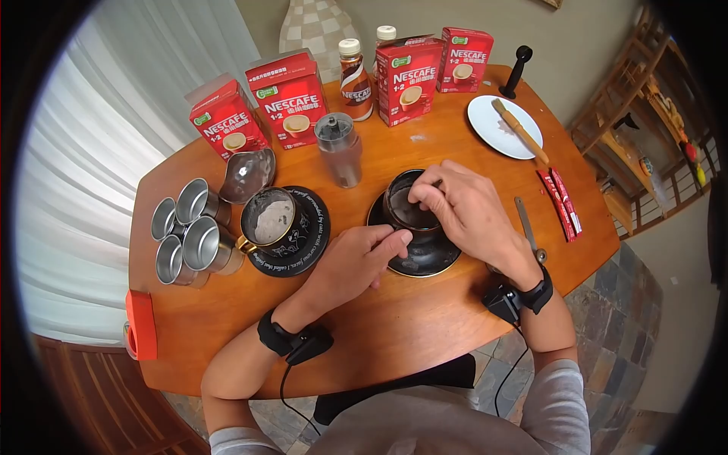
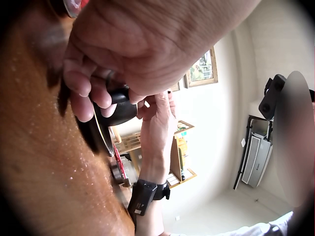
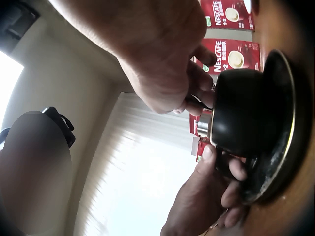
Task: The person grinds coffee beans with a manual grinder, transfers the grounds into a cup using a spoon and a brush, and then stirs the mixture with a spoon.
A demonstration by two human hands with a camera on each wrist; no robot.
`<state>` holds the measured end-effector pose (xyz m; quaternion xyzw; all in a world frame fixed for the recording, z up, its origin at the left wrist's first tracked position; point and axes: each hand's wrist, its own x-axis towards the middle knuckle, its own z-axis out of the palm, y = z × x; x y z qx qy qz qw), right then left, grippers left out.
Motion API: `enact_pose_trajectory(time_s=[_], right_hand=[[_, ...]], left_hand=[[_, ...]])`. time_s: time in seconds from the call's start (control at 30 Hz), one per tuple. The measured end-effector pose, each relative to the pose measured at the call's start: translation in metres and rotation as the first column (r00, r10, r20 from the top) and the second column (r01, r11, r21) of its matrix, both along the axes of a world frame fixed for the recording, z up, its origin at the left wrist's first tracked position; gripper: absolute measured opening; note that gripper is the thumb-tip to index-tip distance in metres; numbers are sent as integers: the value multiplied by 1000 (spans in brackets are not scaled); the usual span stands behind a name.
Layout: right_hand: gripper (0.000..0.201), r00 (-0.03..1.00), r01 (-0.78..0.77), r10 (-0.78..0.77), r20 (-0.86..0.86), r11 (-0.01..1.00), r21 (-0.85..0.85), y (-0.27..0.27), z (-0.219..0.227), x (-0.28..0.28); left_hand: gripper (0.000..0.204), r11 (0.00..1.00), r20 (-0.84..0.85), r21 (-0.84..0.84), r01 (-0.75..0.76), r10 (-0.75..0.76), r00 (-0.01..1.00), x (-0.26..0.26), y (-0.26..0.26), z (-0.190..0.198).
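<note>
A black cup with dark liquid inside stands on a black, gold-rimmed saucer. My left hand pinches the cup's handle between thumb and fingers. Over the rim, my right hand pinches a thin dark utensil, whose lower end is hidden inside the cup. Left of my left hand, another cup with a gold handle holds something pale and rests on a black saucer with white lettering.
Several metal cups and a dark dish stand at left. Behind are a clear grinder-like cylinder, red Nescafe boxes and a bottle. At right lie a brush on a white plate, red sachets and a metal scoop.
</note>
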<state>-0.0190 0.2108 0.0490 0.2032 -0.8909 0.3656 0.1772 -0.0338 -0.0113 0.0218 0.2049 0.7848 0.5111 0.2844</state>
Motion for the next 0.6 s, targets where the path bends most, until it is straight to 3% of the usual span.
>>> enact_pose_trajectory(time_s=[0.13, 0.23, 0.43, 0.6], right_hand=[[26, 993, 107, -107, 53, 994, 13, 9, 7, -3], [28, 999, 16, -15, 31, 999, -35, 2, 1, 0], [27, 991, 115, -113, 78, 993, -27, 7, 3, -3], [26, 998, 53, -52, 29, 997, -48, 1, 0, -2]], left_hand=[[43, 1000, 2, -3, 0, 0, 1000, 0, 0, 1], [43, 1000, -4, 0, 1, -1, 1000, 0, 0, 0], [43, 1000, 0, 3, 6, -6, 1000, 0, -1, 0], [43, 1000, 1, 1, 6, -6, 1000, 0, 0, 0]])
